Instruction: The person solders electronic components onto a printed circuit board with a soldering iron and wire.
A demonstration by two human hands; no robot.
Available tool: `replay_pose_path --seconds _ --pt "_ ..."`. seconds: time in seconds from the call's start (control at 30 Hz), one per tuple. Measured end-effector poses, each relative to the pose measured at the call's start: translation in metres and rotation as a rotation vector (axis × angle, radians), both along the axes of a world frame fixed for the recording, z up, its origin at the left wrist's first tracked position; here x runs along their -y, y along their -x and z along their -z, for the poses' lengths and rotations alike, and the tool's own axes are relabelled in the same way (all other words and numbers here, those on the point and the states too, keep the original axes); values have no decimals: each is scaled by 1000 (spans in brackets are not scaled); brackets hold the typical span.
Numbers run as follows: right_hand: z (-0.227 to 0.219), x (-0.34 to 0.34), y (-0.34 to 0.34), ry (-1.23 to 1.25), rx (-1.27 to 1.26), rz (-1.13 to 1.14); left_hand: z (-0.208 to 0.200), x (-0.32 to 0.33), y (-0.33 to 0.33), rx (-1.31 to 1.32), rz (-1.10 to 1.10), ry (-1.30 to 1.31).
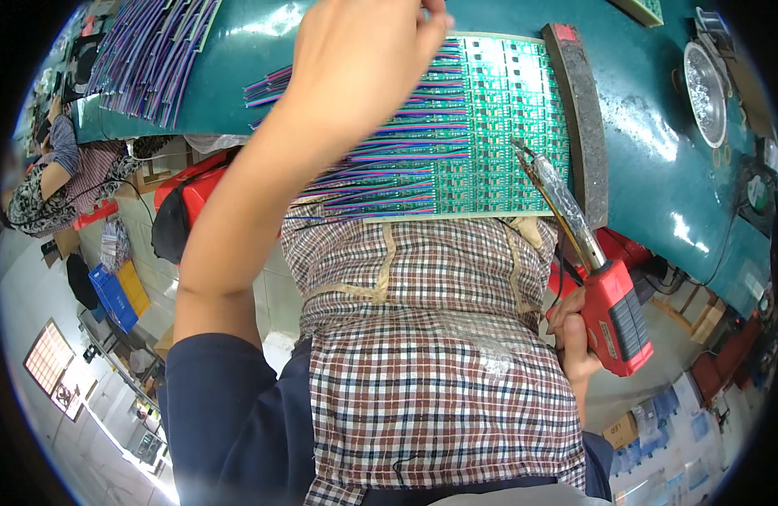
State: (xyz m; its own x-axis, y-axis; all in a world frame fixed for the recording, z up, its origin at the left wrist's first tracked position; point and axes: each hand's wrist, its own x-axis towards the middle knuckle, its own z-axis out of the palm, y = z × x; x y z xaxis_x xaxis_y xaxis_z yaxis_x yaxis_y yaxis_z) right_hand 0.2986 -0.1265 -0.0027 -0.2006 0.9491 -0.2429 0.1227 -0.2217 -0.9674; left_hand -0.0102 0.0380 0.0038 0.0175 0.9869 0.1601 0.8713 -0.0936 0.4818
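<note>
My right hand [574,344] is wrapped round a red soldering gun [618,325] with a black ribbed side. Its long metal barrel points up and left, and the tip is over a panel of green circuit boards [503,126]. Rows of thin purple, blue and red wires [397,173] run from the panel's boards to the left. My left hand [363,51] is raised over the panel's far left part, with its fingers bent together at the upper edge. The picture cuts them off, so what they hold cannot be made out. My left forearm covers part of the wires.
A dark bar [581,126] lies along the panel's right side on the green table [642,169]. Another wired bundle [157,59] is at the far left. A metal bowl [705,94] and a small fan [756,194] stand at the right. A person [60,177] sits at the left.
</note>
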Motion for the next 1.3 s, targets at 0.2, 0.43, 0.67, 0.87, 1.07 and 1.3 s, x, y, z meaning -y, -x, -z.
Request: replay_pose_path --seconds 0.2,0.43,0.67,0.87,1.07,1.3 --pt "2 6 -8 27 -61 20 13 -38 10 -8 61 65" --pt "5 7 -6 -4 -62 44 36 -38 15 -229 137 -186" --pt "-2 2 3 6 -10 48 3 -31 12 -35 73 -141" --pt "-6 7 2 22 0 49 -33 11 5 76 157 40" --pt "4 6 -12 -23 88 -45 -11 67 -12 136 206 190" --pt "6 12 -7 35 97 5 9 79 -21 125 115 189"
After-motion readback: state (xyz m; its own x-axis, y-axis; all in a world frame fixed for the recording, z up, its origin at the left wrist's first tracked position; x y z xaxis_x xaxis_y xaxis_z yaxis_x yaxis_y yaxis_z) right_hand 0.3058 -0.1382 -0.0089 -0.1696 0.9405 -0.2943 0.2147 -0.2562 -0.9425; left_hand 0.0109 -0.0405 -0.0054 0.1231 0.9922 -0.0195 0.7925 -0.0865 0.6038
